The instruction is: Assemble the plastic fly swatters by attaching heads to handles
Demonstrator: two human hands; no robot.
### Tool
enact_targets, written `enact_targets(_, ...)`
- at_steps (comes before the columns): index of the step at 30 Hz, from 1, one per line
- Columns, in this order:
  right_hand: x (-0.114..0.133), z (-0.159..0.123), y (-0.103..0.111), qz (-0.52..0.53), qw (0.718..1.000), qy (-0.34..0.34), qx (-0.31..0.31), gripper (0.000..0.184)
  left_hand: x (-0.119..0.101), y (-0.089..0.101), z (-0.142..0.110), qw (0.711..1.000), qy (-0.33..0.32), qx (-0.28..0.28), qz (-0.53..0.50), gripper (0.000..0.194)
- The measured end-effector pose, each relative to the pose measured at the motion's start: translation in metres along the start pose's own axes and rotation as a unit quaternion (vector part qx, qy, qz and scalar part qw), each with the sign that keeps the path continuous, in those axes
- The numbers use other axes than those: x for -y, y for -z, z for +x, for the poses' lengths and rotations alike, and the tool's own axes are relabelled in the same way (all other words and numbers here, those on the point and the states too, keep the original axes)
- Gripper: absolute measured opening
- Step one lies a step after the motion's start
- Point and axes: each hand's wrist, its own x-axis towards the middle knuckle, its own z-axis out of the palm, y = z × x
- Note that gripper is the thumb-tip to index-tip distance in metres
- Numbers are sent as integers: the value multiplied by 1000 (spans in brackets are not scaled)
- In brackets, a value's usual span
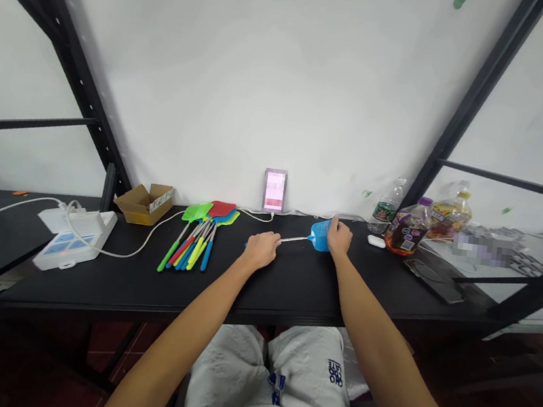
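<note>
A blue fly swatter (320, 234) with a thin metal shaft lies crosswise over the black table in front of me. My left hand (262, 250) is closed around its handle end, hiding most of the grip. At the other end, my right hand (339, 237) grips the edge of the flat mesh head, thumb on top. To the left of my hands, several more fly swatters (200, 238) in green, red, blue and yellow lie in a fanned pile, heads toward the wall and handles toward me.
A phone (274, 191) with a lit screen leans against the wall. An open cardboard box (145, 204) and a white power strip (73, 242) with cables are at left. At right are a clear bottle (386, 208), drink bottles (408, 227), a white case (376, 241) and a dark phone (434, 281).
</note>
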Motion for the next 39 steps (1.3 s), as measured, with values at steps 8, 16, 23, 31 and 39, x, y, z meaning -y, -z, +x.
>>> enact_targets(8,10,-8,0,78,991,-37,-100,65,-1,-1,2,995,69,-60,-30,27)
enact_targets(16,51,-56,-25,134,973,181,52,59,-6,-6,2,991,10,-103,-86,28)
enact_targets(23,68,-75,-28,133,973,160,102,57,-10,-5,1,988,-27,-92,-123,24)
enact_targets(31,61,-64,-30,153,979,112,70,55,-8,-7,2,991,-25,-79,-107,24)
enact_targets(39,62,-67,-31,178,973,98,106,54,-7,-7,2,993,-15,-65,-96,24)
